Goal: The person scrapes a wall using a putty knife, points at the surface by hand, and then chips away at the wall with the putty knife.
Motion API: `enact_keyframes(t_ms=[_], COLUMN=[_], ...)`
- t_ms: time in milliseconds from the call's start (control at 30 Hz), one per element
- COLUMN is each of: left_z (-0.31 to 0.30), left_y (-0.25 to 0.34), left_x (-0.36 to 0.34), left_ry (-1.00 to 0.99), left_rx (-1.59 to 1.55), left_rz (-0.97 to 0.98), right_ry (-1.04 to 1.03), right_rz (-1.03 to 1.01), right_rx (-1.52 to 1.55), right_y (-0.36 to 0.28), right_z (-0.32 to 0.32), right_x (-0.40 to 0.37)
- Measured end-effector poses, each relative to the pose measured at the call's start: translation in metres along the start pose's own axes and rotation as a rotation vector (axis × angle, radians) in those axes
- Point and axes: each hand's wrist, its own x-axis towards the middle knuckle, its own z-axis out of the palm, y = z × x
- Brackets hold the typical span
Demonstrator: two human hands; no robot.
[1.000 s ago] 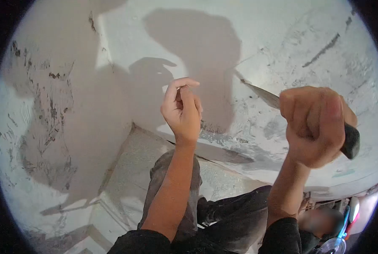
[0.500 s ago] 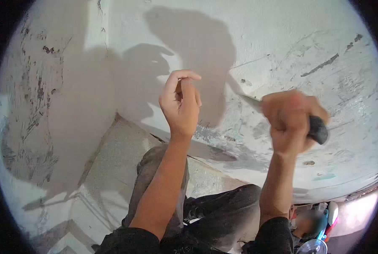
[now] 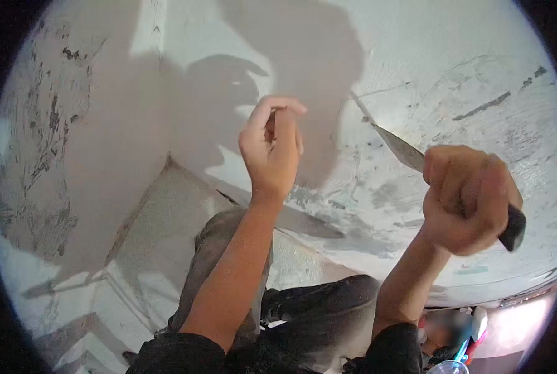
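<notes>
My right hand is wrapped round the black handle of a scraper; its thin metal blade points up and left, with the tip by the scuffed white wall. The handle's end sticks out below my fist. My left hand is raised near the middle of the view, its fingers curled over. A dark gap shows between its fingers and thumb, and whether anything small lies inside is hidden.
Dark peeled patches mark the left wall. A pale ledge runs below the corner, beside my bent knees in dark trousers. At the lower right are a person and a clear plastic container.
My right hand has moved right and slightly down with the scraper, and its blade now shows more clearly. My left hand has shifted slightly up and right, still curled.
</notes>
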Motion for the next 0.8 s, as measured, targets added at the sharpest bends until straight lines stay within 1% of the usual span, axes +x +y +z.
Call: enact_keyframes(t_ms=[33, 67, 133, 167, 233, 267, 333, 367, 400, 467, 500, 533, 600, 633, 767, 800], left_z=[0.001, 0.002, 0.002, 0.002, 0.004, 0.003, 0.000, 0.001, 0.002, 0.002, 0.001, 0.001, 0.002, 0.001, 0.003, 0.002], left_y=[0.000, -0.002, -0.001, 0.000, 0.002, 0.002, -0.001, -0.003, -0.004, -0.006, -0.007, -0.006, -0.001, -0.002, -0.006, -0.006], left_x=[0.002, -0.001, -0.001, -0.002, -0.002, -0.001, -0.001, 0.001, 0.000, 0.000, 0.002, 0.001, 0.000, 0.000, 0.001, 0.000], left_ry=[-0.002, 0.000, 0.000, 0.013, 0.023, 0.016, 0.018, 0.029, 0.035, 0.017, 0.008, 0.012, 0.013, 0.016, 0.019, 0.011], left_rx=[-0.004, -0.026, -0.050, -0.028, -0.014, -0.037, -0.052, -0.014, 0.022, 0.016, 0.016, 0.016, -0.004, -0.004, -0.009, -0.012], left_rz=[0.005, 0.009, 0.015, 0.000, -0.010, -0.016, -0.030, 0.017, 0.062, 0.069, 0.084, 0.082, 0.034, 0.033, 0.083, 0.082], right_ry=[-0.019, -0.017, 0.091, 0.093, 0.122, 0.118, 0.174, -0.065, -0.068, 0.096, 0.067, 0.063, -0.069, -0.071, -0.081, -0.082], right_rz=[0.008, 0.015, -0.119, -0.118, 0.125, 0.118, -0.185, -0.120, -0.118, 0.144, -0.068, -0.068, -0.106, -0.105, -0.096, -0.092], right_rx=[-0.089, -0.092, 0.335, 0.330, -0.286, -0.285, -0.060, 0.342, 0.342, -0.216, -0.414, -0.412, 0.286, 0.287, 0.088, 0.091], right_y=[0.000, -0.001, -0.004, -0.004, -0.003, -0.002, -0.001, -0.008, -0.008, -0.005, 0.002, 0.001, -0.006, -0.005, 0.002, 0.002], right_z=[0.000, 0.001, 0.006, 0.010, 0.019, 0.018, 0.015, 0.004, 0.009, 0.019, 0.014, 0.009, 0.004, 0.004, 0.008, 0.006], right_x=[0.001, -0.001, -0.002, -0.001, 0.000, 0.000, -0.002, 0.004, 0.003, -0.001, 0.001, 0.002, 0.008, 0.008, 0.008, 0.006])
